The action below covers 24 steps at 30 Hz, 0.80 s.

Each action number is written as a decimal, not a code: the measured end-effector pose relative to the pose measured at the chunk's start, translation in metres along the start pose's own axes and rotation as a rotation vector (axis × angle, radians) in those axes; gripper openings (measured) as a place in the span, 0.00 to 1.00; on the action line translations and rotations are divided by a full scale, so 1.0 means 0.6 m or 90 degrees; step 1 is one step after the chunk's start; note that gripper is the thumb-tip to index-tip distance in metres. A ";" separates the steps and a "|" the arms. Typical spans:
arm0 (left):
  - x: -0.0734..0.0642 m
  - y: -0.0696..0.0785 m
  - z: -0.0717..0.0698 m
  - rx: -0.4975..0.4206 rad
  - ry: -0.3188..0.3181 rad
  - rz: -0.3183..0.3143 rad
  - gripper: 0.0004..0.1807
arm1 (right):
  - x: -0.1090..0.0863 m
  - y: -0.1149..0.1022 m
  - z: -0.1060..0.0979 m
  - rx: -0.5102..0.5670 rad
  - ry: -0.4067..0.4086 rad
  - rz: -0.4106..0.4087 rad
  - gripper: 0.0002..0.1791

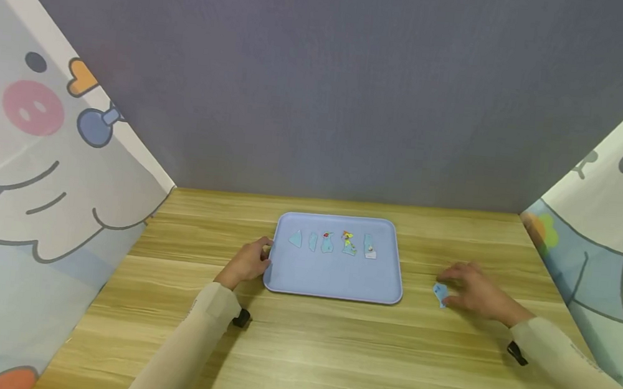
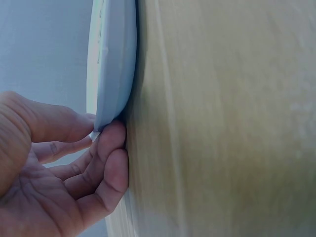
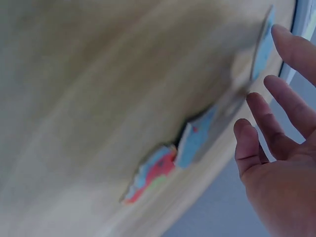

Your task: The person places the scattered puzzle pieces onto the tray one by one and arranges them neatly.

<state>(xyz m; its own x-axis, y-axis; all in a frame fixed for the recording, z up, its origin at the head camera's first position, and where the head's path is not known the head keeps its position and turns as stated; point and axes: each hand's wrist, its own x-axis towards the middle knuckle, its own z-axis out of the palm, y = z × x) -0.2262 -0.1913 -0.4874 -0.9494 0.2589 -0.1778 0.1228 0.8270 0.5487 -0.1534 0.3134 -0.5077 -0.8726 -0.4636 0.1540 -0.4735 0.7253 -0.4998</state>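
On the wooden table lies a light blue tray (image 1: 331,287) with several flat puzzle pieces (image 1: 327,243) in a row across its upper half. My left hand (image 1: 248,262) is at the tray's left edge; in the left wrist view the thumb lies on the rim and curled fingers sit beneath it. Right of the tray, my right hand (image 1: 473,291) pinches a small blue puzzle piece (image 1: 440,293) between thumb and index finger. The right wrist view shows that piece by the top fingertip, its thumb hidden, the other fingers spread loosely.
Beneath the right hand, a blue puzzle piece (image 3: 196,138) and a red-and-blue piece (image 3: 150,174) lie on the table (image 1: 330,353). A grey panel (image 1: 328,83) stands behind the table. Cartoon-printed sheets (image 1: 51,150) flank it on both sides.
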 end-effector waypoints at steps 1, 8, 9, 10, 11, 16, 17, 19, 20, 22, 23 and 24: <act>0.000 0.000 0.000 -0.002 0.000 0.000 0.25 | -0.001 0.000 0.002 0.003 -0.001 -0.001 0.24; 0.001 -0.001 0.002 -0.006 0.004 0.008 0.24 | -0.010 -0.012 0.009 -0.012 0.020 0.006 0.24; 0.001 -0.002 0.002 -0.006 0.004 0.010 0.24 | -0.011 -0.014 0.009 -0.017 0.020 0.002 0.23; 0.000 -0.001 0.002 -0.005 0.004 0.011 0.24 | -0.012 -0.015 0.010 -0.021 0.020 0.001 0.23; 0.000 -0.001 0.002 -0.005 0.004 0.012 0.24 | -0.013 -0.017 0.011 -0.024 0.019 0.000 0.23; -0.002 0.000 0.001 -0.007 0.003 0.014 0.25 | -0.015 -0.025 0.014 -0.023 0.019 0.020 0.23; -0.002 0.000 0.001 -0.009 0.003 0.013 0.25 | -0.016 -0.025 0.016 -0.021 0.024 0.022 0.24; -0.002 0.001 0.000 -0.009 0.003 0.013 0.25 | -0.017 -0.026 0.019 -0.018 0.034 0.028 0.24; -0.002 0.001 0.000 -0.009 0.003 0.013 0.25 | -0.017 -0.027 0.020 -0.015 0.038 0.032 0.24; -0.002 0.002 0.000 -0.010 0.003 0.012 0.25 | -0.018 -0.028 0.022 -0.019 0.044 0.035 0.24; -0.002 0.002 0.000 -0.009 0.004 0.011 0.25 | -0.018 -0.028 0.023 -0.017 0.047 0.039 0.24; -0.002 0.003 0.000 -0.008 0.004 0.011 0.25 | -0.018 -0.028 0.024 -0.017 0.049 0.041 0.24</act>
<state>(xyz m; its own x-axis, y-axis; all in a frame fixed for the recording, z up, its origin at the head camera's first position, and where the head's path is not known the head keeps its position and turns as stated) -0.2248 -0.1904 -0.4864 -0.9489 0.2699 -0.1636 0.1352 0.8160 0.5621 -0.1342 0.2987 -0.5133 -0.9078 -0.3750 0.1880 -0.4176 0.7663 -0.4881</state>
